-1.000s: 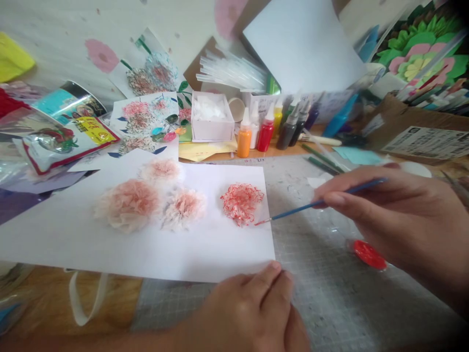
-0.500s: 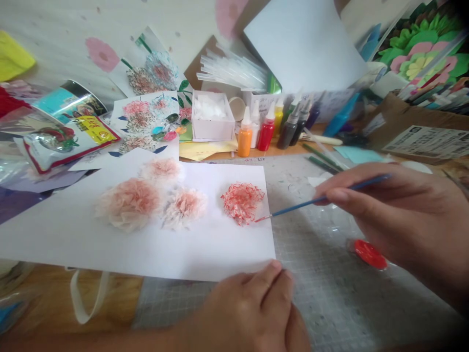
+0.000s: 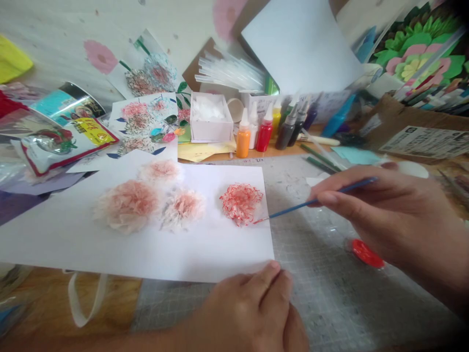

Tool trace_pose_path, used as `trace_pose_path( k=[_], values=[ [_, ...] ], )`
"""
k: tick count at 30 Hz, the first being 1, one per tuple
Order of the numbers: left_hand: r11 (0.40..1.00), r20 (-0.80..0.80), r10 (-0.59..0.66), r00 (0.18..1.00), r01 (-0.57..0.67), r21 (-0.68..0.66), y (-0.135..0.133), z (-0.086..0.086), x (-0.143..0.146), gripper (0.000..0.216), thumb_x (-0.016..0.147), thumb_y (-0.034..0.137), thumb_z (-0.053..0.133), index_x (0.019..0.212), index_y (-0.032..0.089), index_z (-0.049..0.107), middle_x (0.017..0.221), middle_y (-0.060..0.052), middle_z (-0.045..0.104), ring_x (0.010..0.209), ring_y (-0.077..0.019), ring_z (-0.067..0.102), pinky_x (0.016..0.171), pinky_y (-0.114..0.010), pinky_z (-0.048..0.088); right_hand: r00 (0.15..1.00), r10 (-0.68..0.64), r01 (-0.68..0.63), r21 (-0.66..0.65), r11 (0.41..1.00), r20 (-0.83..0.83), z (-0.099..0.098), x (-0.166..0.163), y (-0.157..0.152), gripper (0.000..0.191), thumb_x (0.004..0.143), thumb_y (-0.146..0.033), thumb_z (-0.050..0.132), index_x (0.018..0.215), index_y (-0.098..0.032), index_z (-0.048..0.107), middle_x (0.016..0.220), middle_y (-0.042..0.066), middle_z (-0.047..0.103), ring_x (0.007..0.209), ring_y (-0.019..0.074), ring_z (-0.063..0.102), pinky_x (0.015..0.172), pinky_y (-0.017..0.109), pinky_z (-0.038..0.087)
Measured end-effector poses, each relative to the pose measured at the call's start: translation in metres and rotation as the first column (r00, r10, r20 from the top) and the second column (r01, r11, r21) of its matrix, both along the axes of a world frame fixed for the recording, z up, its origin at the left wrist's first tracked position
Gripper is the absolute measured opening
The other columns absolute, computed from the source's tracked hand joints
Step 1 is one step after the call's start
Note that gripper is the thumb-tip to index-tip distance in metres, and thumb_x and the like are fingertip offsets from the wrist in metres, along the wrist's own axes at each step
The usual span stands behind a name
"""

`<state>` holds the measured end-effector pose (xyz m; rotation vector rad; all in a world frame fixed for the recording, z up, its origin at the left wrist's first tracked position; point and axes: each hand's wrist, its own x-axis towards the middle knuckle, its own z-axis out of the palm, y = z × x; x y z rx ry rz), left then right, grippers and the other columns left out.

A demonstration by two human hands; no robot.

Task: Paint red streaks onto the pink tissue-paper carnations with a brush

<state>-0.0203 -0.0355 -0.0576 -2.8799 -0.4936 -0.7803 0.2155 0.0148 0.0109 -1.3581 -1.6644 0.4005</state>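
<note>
In my right hand (image 3: 388, 215) a thin blue paintbrush (image 3: 289, 210) is pinched between thumb and fingers. Its reddish tip points left, close beside the lower right edge of a ruffled paper flower (image 3: 241, 204) with red-edged petals. That flower lies on a white sheet of paper (image 3: 220, 254). My left hand (image 3: 252, 308) is closed at the sheet's near right corner, fingertips on the edge; its thumb is hidden. Three paler pink-and-white flowers lie left on the same sheet: a large one (image 3: 128, 205), a smaller one (image 3: 183, 208) and one behind (image 3: 161, 170).
Red paint (image 3: 367, 253) sits below my right hand on the grey cutting mat (image 3: 311, 303). Paint bottles (image 3: 264, 134) stand at the back beside a white box (image 3: 211, 117). A cardboard box (image 3: 421, 132) is at right; a snack packet (image 3: 69, 142) lies left.
The camera view has shifted slightly. My right hand and the brush have moved a little left, with the tip still near the red-edged flower. My left hand stays at the sheet's corner.
</note>
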Motion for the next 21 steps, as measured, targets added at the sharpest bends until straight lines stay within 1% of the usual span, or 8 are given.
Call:
trace_pose_path(
  k=[4, 8, 11, 14, 17, 21],
  values=[
    [1.0, 0.023, 0.019, 1.0, -0.018, -0.021, -0.001, -0.0015, -0.0004, 0.021, 0.095, 0.025, 0.052, 0.097, 0.016, 0.071, 0.112, -0.013, 0.076, 0.105, -0.024, 0.073, 0.08, -0.03, 0.066, 1.0, -0.014, 0.014, -0.005, 1.0, 0.011, 0.0011, 0.0004, 0.0013, 0.013, 0.077, -0.042, 0.076, 0.073, -0.03, 0.074, 0.072, -0.002, 0.076, 0.061, 0.0145, 0.068, 0.055, 0.024, 0.054],
    [1.0, 0.0, 0.0, 1.0, 0.0, -0.011, 0.0002, 0.0004, -0.0012, 0.021, 0.095, 0.023, 0.052, 0.097, 0.016, 0.072, 0.117, -0.012, 0.076, 0.11, -0.0235, 0.071, 0.082, -0.029, 0.066, 0.998, -0.017, 0.016, -0.019, 1.0, -0.054, 0.0019, 0.0021, 0.0002, 0.013, 0.075, -0.043, 0.077, 0.074, -0.031, 0.074, 0.073, -0.003, 0.076, 0.063, 0.0136, 0.069, 0.056, 0.022, 0.053],
    [1.0, 0.018, 0.002, 1.0, -0.002, -0.01, 0.0011, 0.0015, -0.0006, 0.021, 0.095, 0.023, 0.053, 0.096, 0.016, 0.072, 0.115, -0.012, 0.076, 0.11, -0.0232, 0.071, 0.083, -0.029, 0.065, 1.0, 0.005, -0.005, -0.008, 1.0, -0.027, 0.0003, 0.0012, -0.0011, 0.014, 0.076, -0.044, 0.077, 0.072, -0.031, 0.074, 0.072, -0.003, 0.076, 0.061, 0.0134, 0.068, 0.054, 0.022, 0.053],
    [1.0, 0.039, 0.005, 0.999, -0.005, -0.003, 0.0014, 0.001, 0.0007, 0.02, 0.094, 0.022, 0.053, 0.095, 0.016, 0.072, 0.114, -0.011, 0.076, 0.108, -0.0232, 0.072, 0.081, -0.028, 0.065, 1.0, 0.027, -0.027, 0.005, 1.0, 0.007, -0.0009, -0.001, -0.0017, 0.013, 0.077, -0.043, 0.077, 0.072, -0.031, 0.074, 0.073, -0.004, 0.076, 0.059, 0.0125, 0.067, 0.053, 0.021, 0.054],
    [1.0, 0.048, 0.004, 0.999, -0.005, 0.009, 0.0012, -0.0003, 0.0013, 0.02, 0.094, 0.021, 0.053, 0.093, 0.015, 0.071, 0.113, -0.01, 0.077, 0.106, -0.0234, 0.073, 0.078, -0.027, 0.065, 1.0, 0.005, -0.005, 0.009, 1.0, 0.022, -0.0002, -0.0004, -0.0011, 0.011, 0.078, -0.04, 0.075, 0.073, -0.031, 0.074, 0.074, -0.004, 0.077, 0.062, 0.012, 0.069, 0.057, 0.02, 0.054],
    [1.0, 0.045, 0.009, 0.999, -0.009, 0.006, 0.0008, -0.0026, 0.0003, 0.02, 0.094, 0.021, 0.051, 0.094, 0.015, 0.071, 0.113, -0.011, 0.076, 0.107, -0.023, 0.073, 0.081, -0.028, 0.065, 1.0, -0.031, 0.031, 0.023, 0.999, -0.004, 0.0001, 0.004, 0.0006, 0.009, 0.078, -0.038, 0.076, 0.074, -0.03, 0.073, 0.071, -0.005, 0.076, 0.061, 0.0109, 0.068, 0.055, 0.019, 0.053]
  ],
)
